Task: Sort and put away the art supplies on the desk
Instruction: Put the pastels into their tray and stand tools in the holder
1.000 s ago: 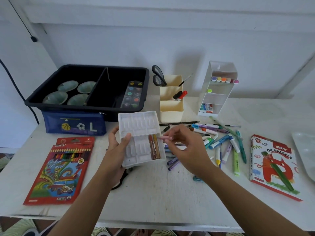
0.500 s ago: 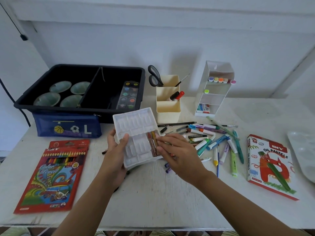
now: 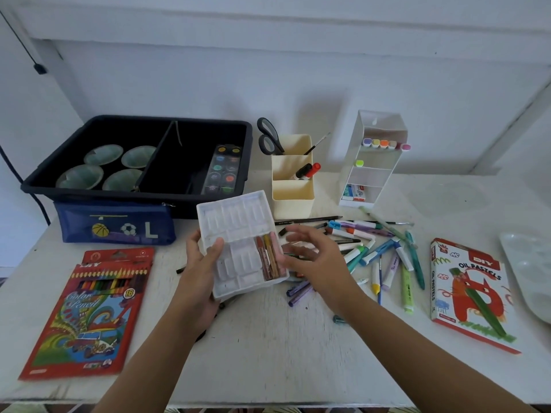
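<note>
Two bare forearms; left hand (image 3: 202, 268), right hand (image 3: 319, 259) bare, wrists slender.

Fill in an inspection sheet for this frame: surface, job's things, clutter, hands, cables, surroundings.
Surface: white desk, paint worn.
Job's things: white pastel tray, tilted, three pastels in its right slots; loose markers scattered to its right; oil pastels box; colour pencil pack.
Clutter: black bin holding watercolour set and four bowls; blue pouch; cream holder with scissors; white organiser.
Hands: left hand grips the tray's left edge; right hand open, blurred, beside the tray's right edge.
Cables: black cable, far left.
Surroundings: white wall; nothing else seen.
</note>
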